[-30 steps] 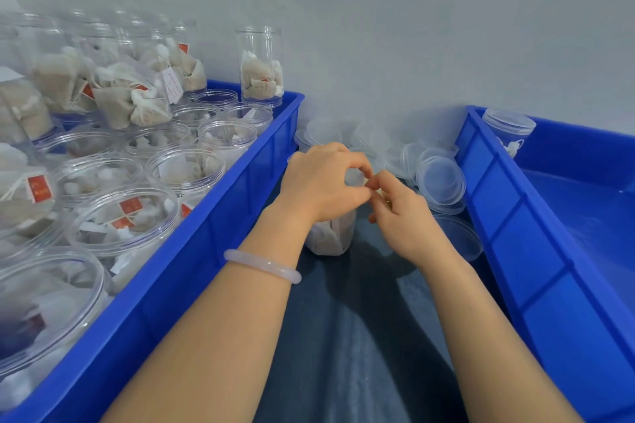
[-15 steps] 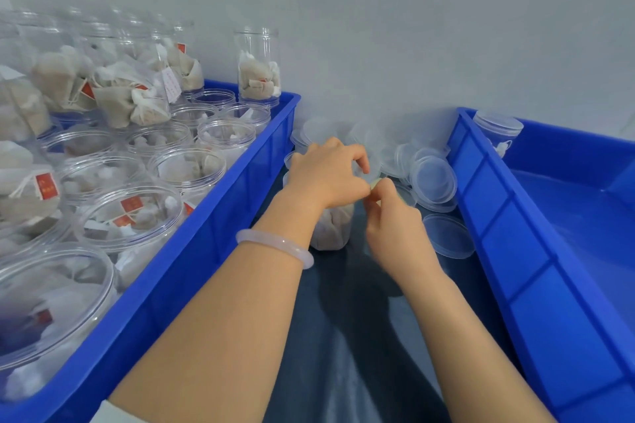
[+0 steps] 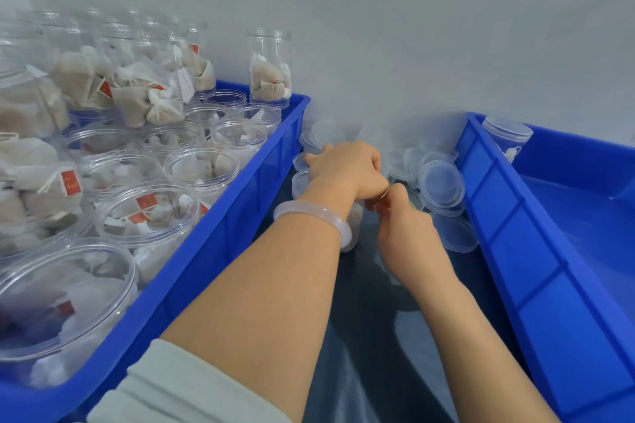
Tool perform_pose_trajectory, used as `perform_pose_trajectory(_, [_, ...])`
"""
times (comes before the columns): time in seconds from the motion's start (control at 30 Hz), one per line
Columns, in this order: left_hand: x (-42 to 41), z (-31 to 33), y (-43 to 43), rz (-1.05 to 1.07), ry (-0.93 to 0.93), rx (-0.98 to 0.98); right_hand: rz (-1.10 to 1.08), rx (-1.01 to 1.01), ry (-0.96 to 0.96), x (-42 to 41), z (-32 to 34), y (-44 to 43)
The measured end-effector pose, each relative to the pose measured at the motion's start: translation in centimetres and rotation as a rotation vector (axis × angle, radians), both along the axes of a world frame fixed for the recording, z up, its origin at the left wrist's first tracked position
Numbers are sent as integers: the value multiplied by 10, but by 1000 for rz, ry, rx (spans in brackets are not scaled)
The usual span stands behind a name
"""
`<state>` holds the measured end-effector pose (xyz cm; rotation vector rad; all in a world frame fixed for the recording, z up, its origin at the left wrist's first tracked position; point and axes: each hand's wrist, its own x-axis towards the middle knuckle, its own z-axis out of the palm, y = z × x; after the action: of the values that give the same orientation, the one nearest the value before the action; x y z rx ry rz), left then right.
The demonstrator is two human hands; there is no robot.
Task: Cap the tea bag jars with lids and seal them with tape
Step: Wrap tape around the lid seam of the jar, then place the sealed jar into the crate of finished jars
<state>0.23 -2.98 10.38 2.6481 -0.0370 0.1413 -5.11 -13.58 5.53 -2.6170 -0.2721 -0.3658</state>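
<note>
**Both hands on an upright jar between the bins**

A clear tea bag jar [image 3: 354, 220] stands on the dark desk [image 3: 360, 336], in the bare strip between two blue bins and toward the desk's far edge. Its long axis is vertical and its mouth points up. Only its lower wall shows, with pale tea bags inside; the top is hidden under the hands, so whether a lid sits on it cannot be told.

The left hand [image 3: 343, 168] lies over the jar's top, its grip curled down round the rim. A pale bracelet [image 3: 319, 216] circles that wrist. The right hand [image 3: 405, 226] meets it at the jar's right upper edge, with a narrow grip, thumb and forefinger pinched together. What lies between them is too small to tell.

Loose clear lids [image 3: 443, 185] are heaped along the far edge of the desk, just beyond the hands. The left bin [image 3: 240, 216] on the desk's left side is packed with open jars of tea bags. The right bin [image 3: 515, 233] holds one capped jar [image 3: 507, 137] in its far corner.
</note>
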Motion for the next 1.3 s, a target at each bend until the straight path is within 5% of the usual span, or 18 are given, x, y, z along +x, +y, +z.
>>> perform_pose_trajectory(0.3, [12, -1, 4, -5, 33, 75, 103, -83, 42, -40, -21, -14])
perform_pose_trajectory(0.53, [12, -8, 11, -111, -46, 143, 120, -392, 35, -34, -64, -16])
perform_pose_trajectory(0.67, [-4, -17, 19, -31, -674, -602, 102, -390, 30, -30, -70, -19])
perform_pose_trajectory(0.73, [-11, -29, 27, 118, -679, -876, 112, -413, 25, -30, -73, -18])
perform_pose_trajectory(0.8, [-12, -48, 37, 160, -472, -1038, 119, -435, 34, -30, -75, -17])
perform_pose_trajectory(0.87, [-7, -68, 45, 154, -315, -1135, 114, -297, 79, -25, -66, -17])
perform_pose_trajectory(0.93, [-2, -80, 46, 147, -236, -1213, 78, 54, 37, -13, -47, -18])
perform_pose_trajectory(1.07, [2, -89, 34, 140, -271, -1239, 10, 609, -54, 12, -19, -10])
perform_pose_trajectory(1.3, [4, -106, 21, 189, -350, -1279, 140, 833, -106, 8, -52, 20])
